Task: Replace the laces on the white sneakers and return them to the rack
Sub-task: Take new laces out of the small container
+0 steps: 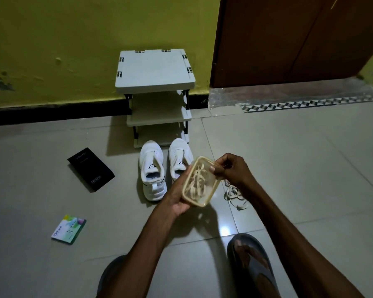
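Two white sneakers without laces, the left sneaker (pixel 152 171) and the right sneaker (pixel 179 157), stand side by side on the tiled floor in front of a small white shoe rack (pixel 155 70). My left hand (pixel 177 195) holds a clear plastic container (pixel 200 181) from below; pale laces (pixel 197 179) lie coiled inside it. My right hand (pixel 230 168) pinches the container's upper right rim. The container hides part of the right sneaker. A loose heap of white laces (pixel 234 194) lies on the floor just right of my right wrist.
A black box (pixel 91 169) lies on the floor left of the sneakers, a small white-and-green packet (pixel 69 230) nearer to me. A brown door (pixel 289 39) stands at the right of the yellow wall. My sandalled foot (pixel 251 259) is at the bottom.
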The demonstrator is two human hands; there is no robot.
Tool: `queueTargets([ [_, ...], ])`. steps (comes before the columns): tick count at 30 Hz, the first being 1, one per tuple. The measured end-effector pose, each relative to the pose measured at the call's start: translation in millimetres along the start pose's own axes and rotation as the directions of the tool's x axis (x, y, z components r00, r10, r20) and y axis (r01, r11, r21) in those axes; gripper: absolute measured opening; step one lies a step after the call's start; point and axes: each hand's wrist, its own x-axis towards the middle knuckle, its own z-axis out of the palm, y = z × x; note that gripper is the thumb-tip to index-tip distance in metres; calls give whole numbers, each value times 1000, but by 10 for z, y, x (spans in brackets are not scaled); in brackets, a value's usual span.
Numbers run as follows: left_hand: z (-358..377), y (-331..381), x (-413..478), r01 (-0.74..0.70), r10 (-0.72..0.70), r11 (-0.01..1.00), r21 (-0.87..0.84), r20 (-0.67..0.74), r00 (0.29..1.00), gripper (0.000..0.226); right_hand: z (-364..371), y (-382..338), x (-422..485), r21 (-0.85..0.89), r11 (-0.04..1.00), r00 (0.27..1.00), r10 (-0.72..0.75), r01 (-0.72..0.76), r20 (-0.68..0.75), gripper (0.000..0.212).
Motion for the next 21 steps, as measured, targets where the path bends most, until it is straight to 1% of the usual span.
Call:
queueTargets([
  [1,-24,-17,14,23,-23,1000,5,-6,1000,43,-91,-23,-2,62,998,994,-3,-4,108,21],
  [3,-86,-80,32,63,-63,997,-54,6,998,49,-233,-58,-31,154,988,951,-19,-30,308,22],
  [5,-168,-139,41,68,-67,990,-121,7,998,57,-281,-116,-71,95,995,886,-36,-10,463,20],
  [6,-204,-158,42,57,-57,987,-147,7,998,57,-294,-156,-94,64,998,845,-32,-2,533,19],
  [8,-293,-192,50,28,-27,982,-187,6,1000,54,-344,-205,-139,49,997,747,7,-52,665,20],
  [9,-335,-194,63,5,-4,984,-180,1,1000,55,-379,-239,-156,18,998,686,32,-65,727,23],
  [11,-388,-187,68,-36,35,989,-146,-14,999,59,-427,-255,-195,-146,989,578,132,-22,805,25],
  [13,-425,-186,42,-50,49,991,-120,-12,999,55,-380,-165,-239,-313,949,513,244,51,823,23],
  [14,-431,-167,29,-47,48,991,-123,1,999,53,-307,-89,-259,-365,928,494,285,72,822,22],
  [15,-458,-172,16,-41,42,992,-122,10,999,51,-215,33,-305,-394,917,482,316,67,817,21],
  [17,-504,-148,-6,-26,28,996,-81,22,999,52,-8,310,-376,-439,899,514,379,-6,769,22],
  [19,-555,-145,-29,-3,3,1000,-17,15,1000,58,187,616,-462,-510,857,588,450,-74,672,17],
  [21,-598,-137,-65,5,-5,1000,15,25,1000,63,325,913,-540,-622,781,664,498,-62,559,15],
])
